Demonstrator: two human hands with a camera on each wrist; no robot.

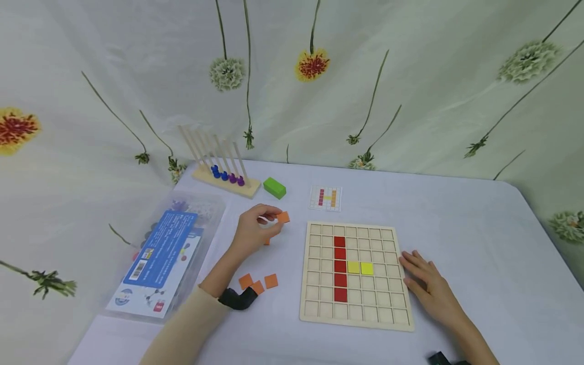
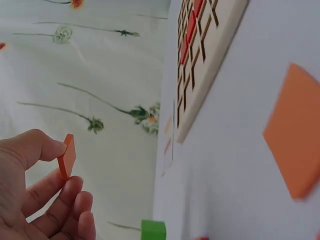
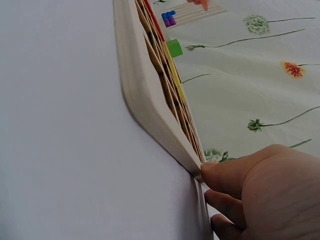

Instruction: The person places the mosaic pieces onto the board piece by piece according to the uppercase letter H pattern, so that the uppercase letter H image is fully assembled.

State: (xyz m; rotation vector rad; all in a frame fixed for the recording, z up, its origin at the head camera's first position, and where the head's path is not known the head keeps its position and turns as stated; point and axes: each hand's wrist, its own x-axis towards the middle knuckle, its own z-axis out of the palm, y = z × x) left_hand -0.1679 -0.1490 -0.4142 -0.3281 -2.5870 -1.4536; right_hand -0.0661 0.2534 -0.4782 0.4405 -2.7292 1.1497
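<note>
Tile (image 1: 284, 217), orange, thin and square, is pinched by the left grip (image 1: 255, 226); right grip (image 1: 428, 288), fingers extended, touches wooden board (image 1: 385, 300).

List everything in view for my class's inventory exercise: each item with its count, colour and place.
Grid board: one, pale wood, between the grips
Red tiles: five, red, column on board
Yellow tiles: two, yellow, right of middle red
Orange tiles: at least five, orange; one held, others left of board
Pattern card: one, white, behind board
Block: one, green, beside peg stand
Peg stand: one, pale wood, back left
Beads: several, blue and purple, on pegs
Box: one, clear, left; contents unclear
Table covering: one, white, underneath
Backdrop: one, pale floral, behind
Sleeve: one, cream, left arm
Wrist straps: two, black, wrists
Left grip: one, pinching orange tile
Right grip: one, at board's right edge
</note>
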